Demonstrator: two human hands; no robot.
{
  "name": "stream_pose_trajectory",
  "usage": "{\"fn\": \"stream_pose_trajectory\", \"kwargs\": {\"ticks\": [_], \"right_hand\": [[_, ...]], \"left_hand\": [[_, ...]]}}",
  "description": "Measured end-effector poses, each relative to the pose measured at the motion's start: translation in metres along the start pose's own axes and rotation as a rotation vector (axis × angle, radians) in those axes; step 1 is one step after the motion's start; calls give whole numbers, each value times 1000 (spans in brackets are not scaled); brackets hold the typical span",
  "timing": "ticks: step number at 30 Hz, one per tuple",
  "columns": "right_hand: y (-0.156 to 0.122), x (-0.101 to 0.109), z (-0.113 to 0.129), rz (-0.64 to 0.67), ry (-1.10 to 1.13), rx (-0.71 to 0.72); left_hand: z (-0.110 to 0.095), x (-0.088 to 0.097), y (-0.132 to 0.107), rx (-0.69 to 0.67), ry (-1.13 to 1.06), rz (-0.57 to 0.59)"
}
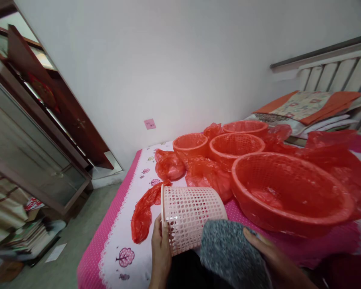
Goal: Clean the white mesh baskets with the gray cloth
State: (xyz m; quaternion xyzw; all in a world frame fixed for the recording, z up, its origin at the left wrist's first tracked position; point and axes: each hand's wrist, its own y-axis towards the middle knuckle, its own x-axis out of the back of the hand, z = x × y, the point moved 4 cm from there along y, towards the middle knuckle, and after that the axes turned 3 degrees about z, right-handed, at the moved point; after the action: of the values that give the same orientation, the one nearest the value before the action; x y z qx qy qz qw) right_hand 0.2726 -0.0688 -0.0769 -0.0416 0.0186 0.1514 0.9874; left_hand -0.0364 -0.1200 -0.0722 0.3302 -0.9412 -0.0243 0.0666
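Note:
A small pale pink lattice basket (189, 214) lies on its side at the front of the bed. My left hand (161, 251) grips its rim from the left, fingers curled round the edge. My right hand (266, 251) presses a grey speckled cloth (228, 251) against the basket's base end, thumb on top of the cloth. A crumpled red plastic bag (142, 216) lies just left of the basket.
Several red mesh baskets, the largest (289, 192) at right and smaller ones (190, 145) behind, sit among red plastic bags (209, 174) on the pink bedspread (108, 241). Pillows (307, 108) and a headboard are far right. A wooden door and cabinet stand left, with floor clutter.

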Motion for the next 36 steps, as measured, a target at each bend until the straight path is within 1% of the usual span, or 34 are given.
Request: {"fn": "stream_pose_trajectory", "kwargs": {"ticks": [1, 3, 4, 6, 7, 8, 9, 11, 13, 14, 16, 18, 20, 22, 24, 26, 29, 30, 31, 32, 34, 36], "right_hand": [[13, 0, 7, -24, 0, 21], [33, -1, 26, -90, -93, 150], [40, -6, 36, -95, -185, 258], [45, -22, 51, -63, -404, 510], [45, -32, 52, -42, -510, 618], [45, -43, 50, -9, -607, 685], [45, -54, 44, 32, -686, 713], [45, -70, 28, 130, -775, 694], [46, -76, 14, 176, -757, 661], [48, -75, 9, 156, -717, 657], [56, -68, 6, 49, -610, 665], [70, -60, 7, -78, -507, 659], [87, -56, 6, -152, -420, 608], [103, -60, 5, -152, -334, 532], [112, -67, 6, -140, -282, 485], [113, -75, 11, -134, -284, 489], [106, -83, 21, -106, -334, 528], [102, -84, 25, -92, -341, 540], [99, -84, 30, -81, -341, 549], [94, -83, 35, -72, -331, 558], [82, -81, 46, -28, -298, 571], [64, -81, 56, 81, -298, 567]], "left_hand": [[0, 0, 0, -13, 23, -21], [-3, 4, -2, -99, 113, -101], [-6, 7, -5, -178, 179, -159], [-16, 12, -16, -385, 317, -259], [-21, 12, -22, -487, 373, -270], [-23, 10, -27, -566, 411, -244], [-24, 8, -32, -618, 431, -200], [-22, 2, -37, -660, 436, -118], [-18, 0, -40, -658, 424, -116], [-16, 0, -41, -655, 419, -126], [-13, 0, -41, -638, 414, -134], [-12, -1, -41, -614, 399, -140], [-12, -3, -41, -585, 368, -154], [-14, -6, -42, -565, 347, -162], [-18, -8, -44, -579, 352, -164], [-22, -7, -47, -617, 372, -179], [-26, -4, -56, -657, 389, -219], [-25, -4, -59, -642, 372, -212], [-23, -5, -62, -598, 341, -187], [-19, -7, -64, -519, 294, -141], [-8, -15, -65, -270, 135, 10], [4, -28, -65, 56, -132, 194]]}}
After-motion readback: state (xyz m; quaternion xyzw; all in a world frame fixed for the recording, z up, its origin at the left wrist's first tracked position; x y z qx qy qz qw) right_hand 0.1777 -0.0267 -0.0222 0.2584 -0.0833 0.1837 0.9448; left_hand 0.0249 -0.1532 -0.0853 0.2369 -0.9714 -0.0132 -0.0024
